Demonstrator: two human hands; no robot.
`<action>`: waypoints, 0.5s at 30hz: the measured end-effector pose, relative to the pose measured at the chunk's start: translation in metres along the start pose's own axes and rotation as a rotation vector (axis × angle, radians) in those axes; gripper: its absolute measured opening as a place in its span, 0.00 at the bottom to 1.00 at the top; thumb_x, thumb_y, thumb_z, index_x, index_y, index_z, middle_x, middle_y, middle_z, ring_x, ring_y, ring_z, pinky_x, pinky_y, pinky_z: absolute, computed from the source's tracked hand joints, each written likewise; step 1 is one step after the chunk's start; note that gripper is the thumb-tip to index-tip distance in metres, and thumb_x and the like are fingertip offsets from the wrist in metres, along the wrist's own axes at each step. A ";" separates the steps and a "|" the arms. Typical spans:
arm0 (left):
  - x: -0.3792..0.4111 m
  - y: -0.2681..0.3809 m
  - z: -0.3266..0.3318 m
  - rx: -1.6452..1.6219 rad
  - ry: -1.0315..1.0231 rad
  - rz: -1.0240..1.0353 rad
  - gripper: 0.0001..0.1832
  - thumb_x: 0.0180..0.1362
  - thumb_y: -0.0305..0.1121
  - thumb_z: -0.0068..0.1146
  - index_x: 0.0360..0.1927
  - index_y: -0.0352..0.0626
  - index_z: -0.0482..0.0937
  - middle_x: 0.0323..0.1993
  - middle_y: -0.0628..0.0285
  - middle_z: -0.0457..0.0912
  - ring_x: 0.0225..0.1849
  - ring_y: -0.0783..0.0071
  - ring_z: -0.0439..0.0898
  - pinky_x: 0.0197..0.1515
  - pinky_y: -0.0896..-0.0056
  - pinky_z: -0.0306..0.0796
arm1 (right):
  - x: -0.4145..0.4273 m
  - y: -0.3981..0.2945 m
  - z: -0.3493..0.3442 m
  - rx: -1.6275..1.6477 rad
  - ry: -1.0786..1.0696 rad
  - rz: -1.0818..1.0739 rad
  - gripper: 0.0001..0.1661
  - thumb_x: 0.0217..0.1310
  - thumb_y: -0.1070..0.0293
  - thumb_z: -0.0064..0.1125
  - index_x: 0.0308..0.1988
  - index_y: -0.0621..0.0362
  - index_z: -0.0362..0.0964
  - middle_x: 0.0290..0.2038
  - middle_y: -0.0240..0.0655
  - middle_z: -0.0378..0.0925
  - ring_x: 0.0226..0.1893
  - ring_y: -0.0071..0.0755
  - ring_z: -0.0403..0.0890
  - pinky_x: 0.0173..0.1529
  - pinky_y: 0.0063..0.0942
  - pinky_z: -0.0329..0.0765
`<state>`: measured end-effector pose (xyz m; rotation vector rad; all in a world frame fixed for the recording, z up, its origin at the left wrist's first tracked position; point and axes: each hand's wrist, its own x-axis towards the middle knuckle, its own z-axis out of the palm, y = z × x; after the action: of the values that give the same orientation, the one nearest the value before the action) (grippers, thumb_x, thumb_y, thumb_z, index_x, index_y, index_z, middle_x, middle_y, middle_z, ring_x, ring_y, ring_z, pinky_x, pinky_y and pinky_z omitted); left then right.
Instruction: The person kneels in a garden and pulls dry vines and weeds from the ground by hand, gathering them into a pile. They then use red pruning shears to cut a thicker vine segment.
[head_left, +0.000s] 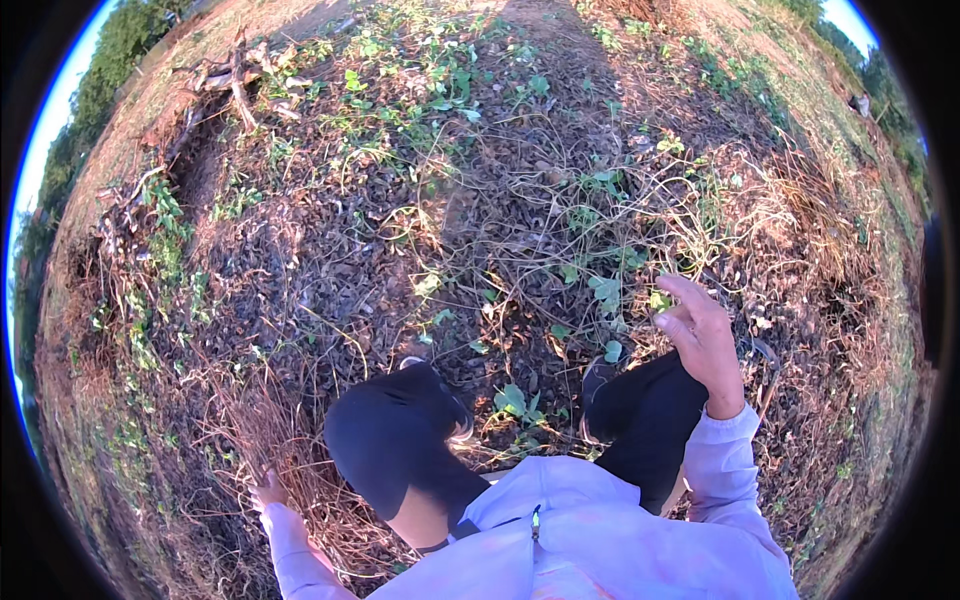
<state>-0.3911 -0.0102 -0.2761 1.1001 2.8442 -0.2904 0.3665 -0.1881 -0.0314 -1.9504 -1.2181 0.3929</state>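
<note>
My right hand (703, 337) is raised above the right knee, thumb and forefinger apart, with nothing seen between them. Beside it on the ground lies a tool with a curved metal blade (766, 352), perhaps a sickle, partly hidden by the wrist. My left hand (270, 491) is low at the left, at the base of a clump of dry brown stems (277, 435); whether its fingers close on them cannot be told. Tangled pale vines (690, 217) with some green leaves (606, 291) spread over dead leaves in front of my feet.
My bent knees (397, 420) and shoes frame a small green plant (517, 403). A heap of broken branches (238, 79) lies at the upper left. Dry grass (814, 210) stands at the right, and green creepers (420, 105) cover ground farther ahead. Trees line the far edges.
</note>
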 end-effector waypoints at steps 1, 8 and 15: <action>0.024 -0.024 0.013 -0.039 0.130 -0.001 0.53 0.49 0.70 0.45 0.64 0.32 0.50 0.56 0.38 0.65 0.60 0.44 0.63 0.63 0.49 0.54 | 0.002 0.014 -0.020 0.027 0.048 0.026 0.25 0.51 0.74 0.59 0.52 0.60 0.69 0.52 0.47 0.72 0.35 0.30 0.81 0.41 0.25 0.75; -0.035 0.033 -0.069 -0.080 0.349 0.040 0.50 0.55 0.65 0.43 0.67 0.33 0.47 0.61 0.39 0.62 0.62 0.49 0.63 0.64 0.56 0.55 | -0.035 0.216 -0.061 -0.175 0.394 0.432 0.36 0.54 0.65 0.60 0.61 0.60 0.58 0.56 0.51 0.68 0.46 0.44 0.77 0.48 0.35 0.76; -0.005 0.138 -0.153 -0.424 0.389 0.508 0.47 0.58 0.62 0.43 0.67 0.33 0.47 0.63 0.42 0.60 0.63 0.52 0.62 0.65 0.59 0.53 | -0.061 0.337 0.008 -0.255 0.249 0.642 0.64 0.43 0.55 0.70 0.66 0.63 0.34 0.64 0.66 0.40 0.66 0.63 0.46 0.67 0.42 0.52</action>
<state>-0.2948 0.1180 -0.1456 1.8480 2.5778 0.5862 0.5397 -0.3143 -0.2992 -2.5073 -0.4778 0.3066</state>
